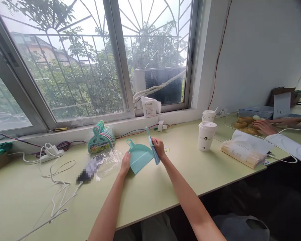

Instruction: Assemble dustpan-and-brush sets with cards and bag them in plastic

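My left hand [125, 164] grips the left edge of a mint-green dustpan [140, 156], which is tilted above the table with its looped handle pointing away from me. In my right hand [158, 146] is a small hand brush [155, 156] with blue bristles hanging down and its thin handle sticking up past my fist. The bristles are close to the dustpan's right edge; whether they touch it I cannot tell. Left of the dustpan, a crumpled clear plastic bag [109, 164] lies on the table. Behind the bag stands a row of several similar dustpans [100, 138] with a yellow label.
A blurred phone [86, 172] with a white cable lies at left, near a power strip [51, 152]. To the right stand paper cups [207, 135] and a tissue pack [244, 152]. Another person's hands [266, 126] are at wooden bowls [240, 124] at far right.
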`<state>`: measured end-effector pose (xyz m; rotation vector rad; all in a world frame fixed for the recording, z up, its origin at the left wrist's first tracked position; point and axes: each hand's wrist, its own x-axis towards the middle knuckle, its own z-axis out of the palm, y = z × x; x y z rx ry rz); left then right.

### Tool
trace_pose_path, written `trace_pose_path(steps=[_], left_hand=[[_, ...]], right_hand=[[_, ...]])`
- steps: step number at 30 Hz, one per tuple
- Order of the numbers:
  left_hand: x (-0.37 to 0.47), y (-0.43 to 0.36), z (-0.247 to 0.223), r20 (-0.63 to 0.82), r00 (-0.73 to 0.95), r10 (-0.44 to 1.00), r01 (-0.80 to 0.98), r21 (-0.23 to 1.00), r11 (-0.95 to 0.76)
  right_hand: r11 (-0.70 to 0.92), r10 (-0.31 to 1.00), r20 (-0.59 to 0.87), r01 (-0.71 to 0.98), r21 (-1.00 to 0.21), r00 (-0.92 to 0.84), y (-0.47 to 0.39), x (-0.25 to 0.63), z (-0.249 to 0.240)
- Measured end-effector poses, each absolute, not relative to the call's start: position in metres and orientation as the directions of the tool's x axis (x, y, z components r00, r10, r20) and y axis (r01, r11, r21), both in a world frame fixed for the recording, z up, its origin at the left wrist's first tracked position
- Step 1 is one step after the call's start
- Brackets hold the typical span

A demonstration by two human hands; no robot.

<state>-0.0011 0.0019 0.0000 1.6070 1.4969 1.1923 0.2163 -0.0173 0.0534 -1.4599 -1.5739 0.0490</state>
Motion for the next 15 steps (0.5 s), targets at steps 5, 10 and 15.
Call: trace_pose_path(steps=[5,10,15], left_hand=[[-0.036,0.008,0.004,0.141,-0.129,0.982,0.721,0.693,-0.005],[-0.044,0.001,0.012,0.197,-0.096,0.976,0.791,0.610,-0.046],[-0.040,-0.005,0.015,0.245,-0.184,0.952,0.787,0.617,-0.007]], right_hand=[[0.021,0.891,0.435,0.944,-0.330,0.132,-0.018,0.245,0.040],[-0.054,0.954,0.287,0.991,-0.124,0.088,-0.016,0.244,0.020],[-0.095,0.960,0.253,0.990,-0.101,0.118,-0.017,0.232,0.022]])
